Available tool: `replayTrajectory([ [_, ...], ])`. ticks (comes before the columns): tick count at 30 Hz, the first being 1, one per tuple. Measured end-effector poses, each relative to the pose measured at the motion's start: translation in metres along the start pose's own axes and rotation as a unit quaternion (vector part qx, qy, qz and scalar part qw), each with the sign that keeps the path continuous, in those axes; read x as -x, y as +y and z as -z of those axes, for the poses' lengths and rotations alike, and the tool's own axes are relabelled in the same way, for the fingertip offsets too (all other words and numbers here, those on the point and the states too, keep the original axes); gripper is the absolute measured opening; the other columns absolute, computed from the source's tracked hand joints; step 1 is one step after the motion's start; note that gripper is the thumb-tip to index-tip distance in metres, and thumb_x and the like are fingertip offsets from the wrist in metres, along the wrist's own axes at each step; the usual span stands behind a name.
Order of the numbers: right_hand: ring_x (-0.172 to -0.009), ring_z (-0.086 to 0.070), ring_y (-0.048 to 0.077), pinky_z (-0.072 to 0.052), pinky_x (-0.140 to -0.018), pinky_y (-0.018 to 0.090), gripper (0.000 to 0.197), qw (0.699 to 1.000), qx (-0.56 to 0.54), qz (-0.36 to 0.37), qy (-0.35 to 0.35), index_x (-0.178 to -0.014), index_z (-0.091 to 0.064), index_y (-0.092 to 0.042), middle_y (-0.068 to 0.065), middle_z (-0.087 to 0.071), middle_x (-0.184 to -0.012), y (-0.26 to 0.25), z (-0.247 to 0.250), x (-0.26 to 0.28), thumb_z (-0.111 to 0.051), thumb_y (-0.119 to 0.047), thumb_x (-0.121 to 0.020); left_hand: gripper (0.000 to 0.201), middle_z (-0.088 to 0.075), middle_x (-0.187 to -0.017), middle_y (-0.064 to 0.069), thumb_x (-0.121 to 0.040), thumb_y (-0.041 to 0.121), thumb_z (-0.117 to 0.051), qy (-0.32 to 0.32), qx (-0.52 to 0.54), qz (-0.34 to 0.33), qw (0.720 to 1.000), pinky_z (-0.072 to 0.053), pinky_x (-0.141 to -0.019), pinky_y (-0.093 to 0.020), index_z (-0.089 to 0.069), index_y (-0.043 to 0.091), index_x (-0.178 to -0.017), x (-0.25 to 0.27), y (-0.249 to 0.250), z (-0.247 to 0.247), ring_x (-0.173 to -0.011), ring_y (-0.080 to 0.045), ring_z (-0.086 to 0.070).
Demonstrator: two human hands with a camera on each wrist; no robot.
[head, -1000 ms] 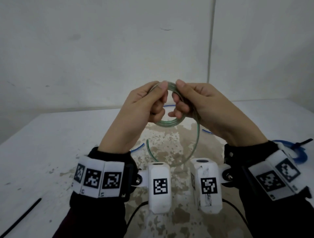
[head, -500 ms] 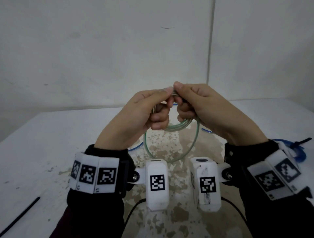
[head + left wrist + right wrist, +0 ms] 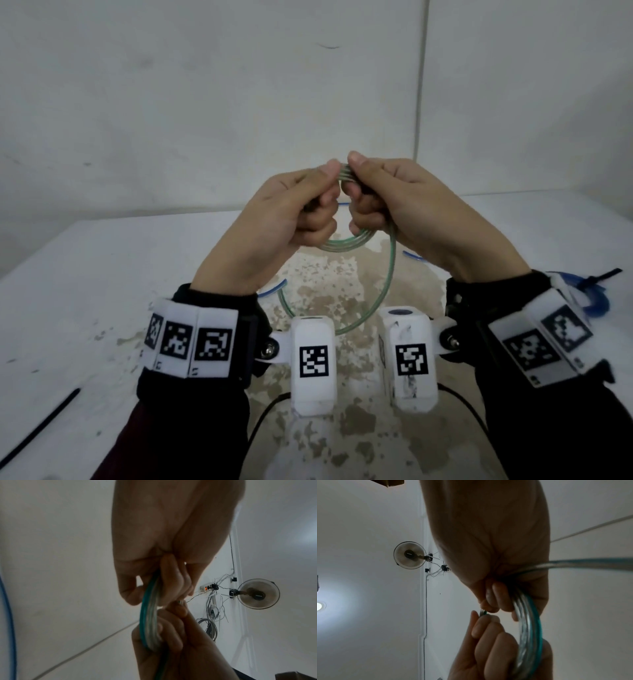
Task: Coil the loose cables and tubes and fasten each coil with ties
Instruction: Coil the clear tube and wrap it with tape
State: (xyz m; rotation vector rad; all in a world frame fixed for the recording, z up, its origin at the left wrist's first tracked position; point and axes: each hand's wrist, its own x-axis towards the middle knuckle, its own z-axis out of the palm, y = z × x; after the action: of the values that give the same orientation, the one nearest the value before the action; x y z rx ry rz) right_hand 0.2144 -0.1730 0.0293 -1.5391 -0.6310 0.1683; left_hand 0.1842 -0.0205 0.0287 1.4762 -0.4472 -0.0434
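Both hands' fingers [image 3: 322, 219] clamped on upright green tube coil [image 3: 346, 245], loose loop [image 3: 390, 274] hanging tableward

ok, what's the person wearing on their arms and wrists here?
Bare hands, left hand and right hand. Dark long sleeves, the left tinged maroon. Each wrist carries a band of white blocks with black square-pattern markers and a white boxy wrist camera, also marked. Thin black cables trail from the cameras.
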Motion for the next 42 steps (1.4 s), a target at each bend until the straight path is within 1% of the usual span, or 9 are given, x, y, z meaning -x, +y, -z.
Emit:
replayTrajectory([
  [5,-0.052,-0.045,0.012,-0.049,-0.07,0.024,0.04,0.995,-0.095,0.005,0.001,-0.074,-0.052,-0.008,-0.004,-0.039,-0.052,0.0,-0.002,-0.003,-0.031,-0.026,-0.104,0.039,-0.02,-0.046,0.008,-0.099,0.031,-0.038,0.037,0.053,-0.041,0.997,-0.014,-0.045,-0.021,-0.037,0.015,-0.063,-0.002,0.002,0.004,-0.04,-0.007,-0.015],
  [11,-0.045,-0.029,0.009,-0.041,-0.06,0.023,0.039,1.0,0.02,-0.006,0.003,-0.07,-0.047,-0.012,-0.009,-0.029,-0.05,0.002,-0.001,-0.001,-0.036,-0.029,-0.103,0.035,-0.035,-0.046,0.004,-0.099,0.028,-0.035,-0.034,-0.025,0.03,0.999,-0.051,-0.073,-0.029,-0.041,0.011,-0.068,0.003,0.0,0.009,-0.041,-0.015,-0.049],
  [16,-0.052,-0.045,0.013,-0.046,-0.068,0.025,0.04,0.996,-0.091,0.013,0.021,-0.079,-0.055,-0.008,-0.002,-0.038,-0.053,0.002,-0.006,-0.005,-0.031,-0.028,-0.104,0.036,-0.028,-0.052,0.004,-0.102,0.025,-0.033,0.04,0.033,-0.038,0.998,-0.04,-0.066,-0.024,-0.043,0.012,-0.07,0.001,-0.001,0.011,-0.043,-0.011,-0.039],
  [22,-0.045,-0.027,0.01,-0.04,-0.056,0.023,0.037,1.0,-0.019,-0.005,-0.016,-0.076,-0.048,-0.01,-0.007,-0.027,-0.052,0.001,-0.006,-0.001,-0.032,-0.028,-0.104,0.03,-0.031,-0.044,0.003,-0.098,0.026,-0.034,-0.045,-0.015,0.026,0.999,-0.053,-0.069,-0.03,-0.044,0.008,-0.076,0.004,0.002,0.013,-0.048,-0.022,-0.058],
  [28,-0.058,-0.049,0.014,-0.05,-0.068,0.022,0.039,0.994,-0.109,0.004,-0.001,-0.08,-0.057,-0.006,-0.002,-0.047,-0.056,0.0,-0.004,-0.004,-0.029,-0.02,-0.104,0.032,-0.028,-0.05,0.006,-0.102,0.022,-0.031,0.032,0.053,-0.041,0.997,-0.031,-0.079,-0.041,-0.04,0.012,-0.072,0.003,0.005,0.013,-0.04,-0.011,-0.037],
  [33,-0.05,-0.035,0.008,-0.045,-0.063,0.02,0.036,0.999,-0.044,0.005,-0.003,-0.076,-0.051,-0.01,-0.009,-0.033,-0.053,-0.001,-0.001,0.001,-0.032,-0.023,-0.104,0.032,-0.028,-0.048,0.006,-0.099,0.026,-0.035,-0.011,-0.002,0.007,1.0,-0.041,-0.081,-0.038,-0.04,0.012,-0.07,0.005,0.004,0.011,-0.043,-0.014,-0.041],
  [36,-0.052,-0.042,0.012,-0.046,-0.068,0.025,0.038,0.997,-0.07,0.015,0.014,-0.079,-0.055,-0.007,-0.005,-0.037,-0.053,0.0,-0.006,-0.001,-0.031,-0.024,-0.104,0.034,-0.023,-0.053,0.006,-0.101,0.024,-0.033,0.025,0.018,-0.03,0.999,-0.035,-0.061,-0.022,-0.04,0.012,-0.07,0.003,0.003,0.008,-0.043,-0.009,-0.028],
  [39,-0.049,-0.035,0.013,-0.047,-0.063,0.024,0.039,0.995,-0.098,0.001,-0.001,-0.079,-0.052,-0.007,-0.004,-0.032,-0.053,-0.001,-0.007,-0.001,-0.029,-0.026,-0.104,0.036,-0.024,-0.048,0.007,-0.099,0.025,-0.036,0.042,0.04,-0.016,0.998,-0.016,-0.059,-0.03,-0.04,0.012,-0.067,-0.001,0.002,0.006,-0.04,-0.009,-0.023],
  [42,-0.046,-0.027,0.01,-0.043,-0.056,0.021,0.037,0.999,-0.046,-0.012,-0.014,-0.075,-0.048,-0.01,-0.007,-0.028,-0.052,-0.001,-0.006,0.002,-0.031,-0.027,-0.104,0.037,-0.023,-0.046,0.005,-0.095,0.033,-0.039,0.014,0.005,0.03,0.999,-0.018,-0.056,-0.03,-0.04,0.012,-0.065,0.0,-0.001,0.008,-0.039,-0.013,-0.025],
])
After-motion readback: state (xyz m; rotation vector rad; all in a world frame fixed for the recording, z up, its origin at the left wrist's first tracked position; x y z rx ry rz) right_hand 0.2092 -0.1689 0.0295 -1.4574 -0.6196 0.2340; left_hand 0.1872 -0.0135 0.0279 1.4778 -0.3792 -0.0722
